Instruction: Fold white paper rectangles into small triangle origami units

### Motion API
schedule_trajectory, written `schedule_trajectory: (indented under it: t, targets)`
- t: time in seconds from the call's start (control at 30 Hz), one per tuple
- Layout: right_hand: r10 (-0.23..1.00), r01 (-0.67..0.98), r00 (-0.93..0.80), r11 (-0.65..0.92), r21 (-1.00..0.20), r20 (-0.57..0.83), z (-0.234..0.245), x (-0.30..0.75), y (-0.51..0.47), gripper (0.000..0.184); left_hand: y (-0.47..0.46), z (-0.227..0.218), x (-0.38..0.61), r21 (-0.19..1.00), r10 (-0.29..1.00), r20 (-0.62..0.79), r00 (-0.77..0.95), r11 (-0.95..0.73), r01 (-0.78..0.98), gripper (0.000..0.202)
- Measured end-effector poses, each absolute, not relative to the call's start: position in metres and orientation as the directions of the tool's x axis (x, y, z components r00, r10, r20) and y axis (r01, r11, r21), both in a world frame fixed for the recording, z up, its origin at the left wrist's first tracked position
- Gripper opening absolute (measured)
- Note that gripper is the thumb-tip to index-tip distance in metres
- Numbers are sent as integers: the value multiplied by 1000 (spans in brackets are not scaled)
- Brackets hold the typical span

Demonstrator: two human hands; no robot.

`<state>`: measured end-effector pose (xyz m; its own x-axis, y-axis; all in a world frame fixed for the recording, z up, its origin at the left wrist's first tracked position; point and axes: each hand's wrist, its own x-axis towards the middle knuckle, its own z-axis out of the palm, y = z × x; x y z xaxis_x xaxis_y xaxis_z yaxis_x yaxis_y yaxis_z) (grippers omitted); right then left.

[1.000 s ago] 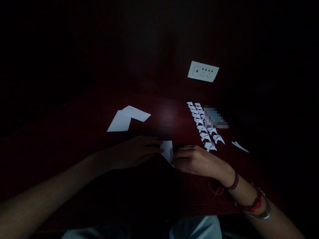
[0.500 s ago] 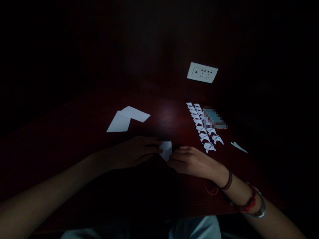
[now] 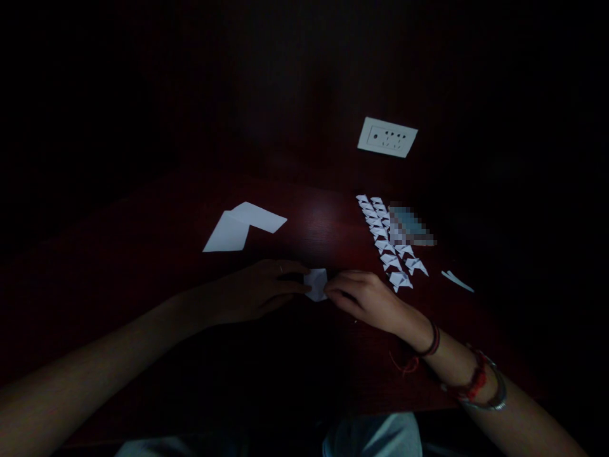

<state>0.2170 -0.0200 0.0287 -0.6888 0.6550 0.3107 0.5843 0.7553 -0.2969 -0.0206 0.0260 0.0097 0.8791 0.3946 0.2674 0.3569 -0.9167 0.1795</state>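
A small folded piece of white paper (image 3: 316, 283) lies on the dark red table between my hands, with creases across its face. My left hand (image 3: 266, 285) comes in from the left with fingers stretched out and apart. Its fingertips rest on the paper's left edge. On the other side, my right hand (image 3: 364, 295) has its thumb and fingers pinched together at the paper's right edge. Two rows of small folded paper figures (image 3: 390, 261) lie beyond the right hand. Past the left hand are two white paper sheets (image 3: 227, 233), one overlapping the other.
A blurred-out phone-like object (image 3: 413, 227) lies against the paper figures. Thin white paper strips (image 3: 457, 281) lie farther right. A white socket panel (image 3: 387, 138) is on the wall behind the dark red table (image 3: 318, 238). The surroundings are very dark.
My right hand has shifted slightly up and its fingers have pinched in at the paper's edge. The paper's lower corner is now folded up, so it looks shorter. The left hand stays put.
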Motion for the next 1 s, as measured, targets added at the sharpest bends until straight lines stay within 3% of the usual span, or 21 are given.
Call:
schedule_trajectory:
  t: [0.17, 0.33, 0.53, 0.67, 0.87, 1.0]
  targets:
    - [795, 638, -489, 606, -474, 358, 21, 218, -11, 13, 25, 10, -20, 146, 366, 258, 894, -929, 339, 34]
    - [837, 667, -414, 547, -506, 358, 15, 220, -5, 12, 17, 14, -15, 131, 382, 177, 907, -923, 363, 37]
    - [853, 669, -389, 521, -530, 347, 16, 215, -3, 13, 13, 14, -12, 92, 340, 192, 921, -940, 328, 40]
    - [858, 621, -416, 509, -596, 300, 21, 211, -8, 13, 14, 13, -15, 104, 341, 194, 920, -940, 326, 43]
    - [767, 475, -599, 571, -670, 229, 22, 224, -10, 36, 14, 10, -19, 141, 369, 181, 912, -927, 347, 42]
    - [704, 453, -679, 625, -636, 208, 21, 230, -8, 26, 13, 11, -20, 156, 356, 215, 909, -932, 328, 40]
